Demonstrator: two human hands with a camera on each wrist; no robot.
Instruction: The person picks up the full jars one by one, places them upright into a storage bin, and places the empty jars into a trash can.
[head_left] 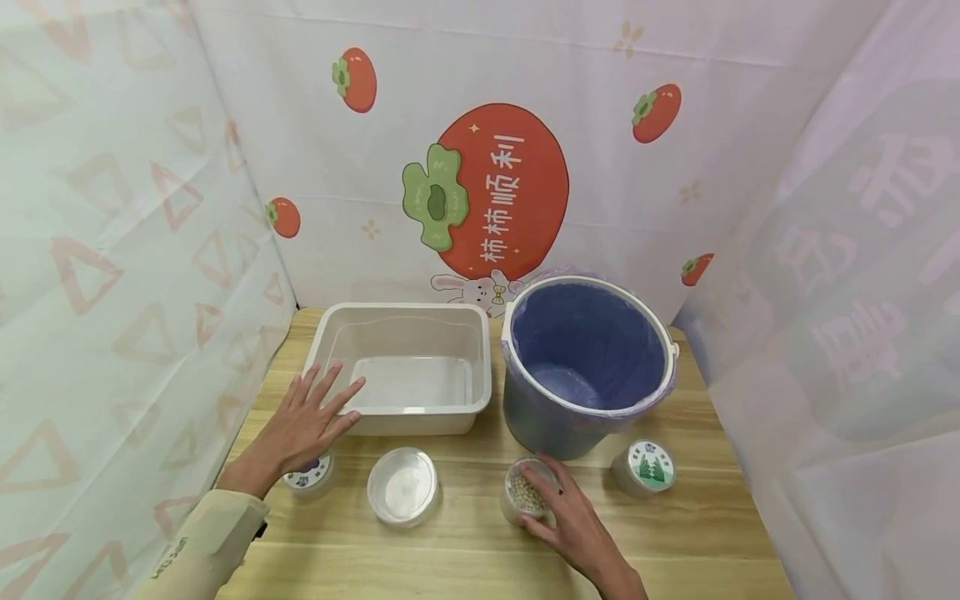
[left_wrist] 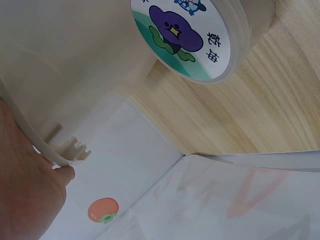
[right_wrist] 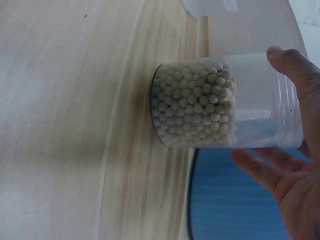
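My left hand lies with spread, fairly straight fingers over the front left rim of a white plastic basin. Just below its wrist stands a lidded clear jar with a purple cartoon on its lid. My right hand holds an open clear jar around its upper part, thumb on one side and fingers on the other. Small pale round beads fill roughly the lower half of that jar, which stands upright on the table.
A clear round container stands between the hands. Behind the bead jar is a blue bucket with a plastic liner. Further right stands a jar with a green-printed lid. Printed cloth walls enclose the wooden table.
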